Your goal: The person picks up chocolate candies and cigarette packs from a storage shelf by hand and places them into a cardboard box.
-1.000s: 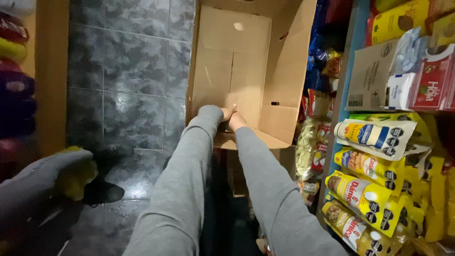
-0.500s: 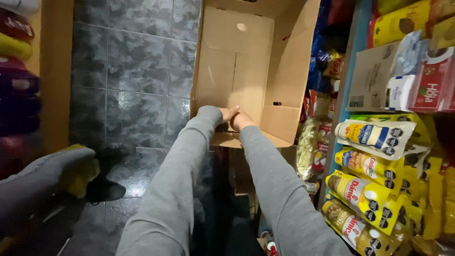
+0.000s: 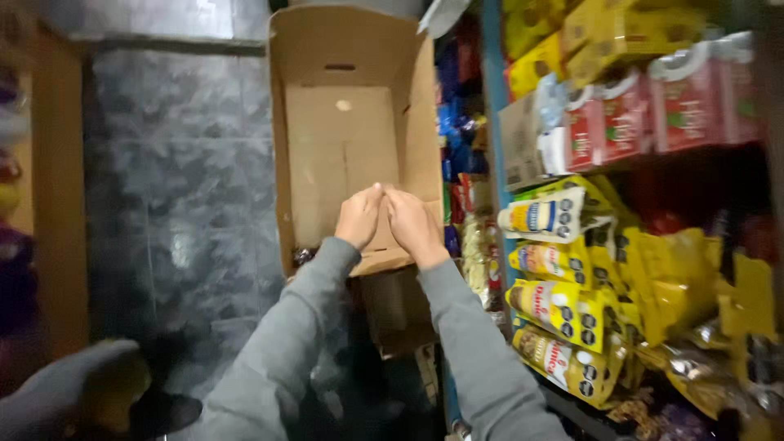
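Largest in my view is the grey tiled floor (image 3: 180,204), spreading out to the left of my fingers and below them. To their right stands the shelf (image 3: 493,122) with its blue upright, loaded with yellow pouches (image 3: 563,306) near my right wrist and red-and-white cartons (image 3: 653,106) higher up and well apart from it. Straight ahead of my fingers is the open cardboard box (image 3: 351,122), its mouth turned toward me and its brown inside walls bare as far as I can see. Both my grey sleeves run up to it. My left hand (image 3: 360,216) and my right hand (image 3: 415,226) sit side by side at the box's lower front edge, touching each other at the knuckles, with the fingers (image 3: 400,204) curled over that edge and grasping the cardboard. A small dark object lies in the box's corner just left of my left wrist; I cannot tell what it is.
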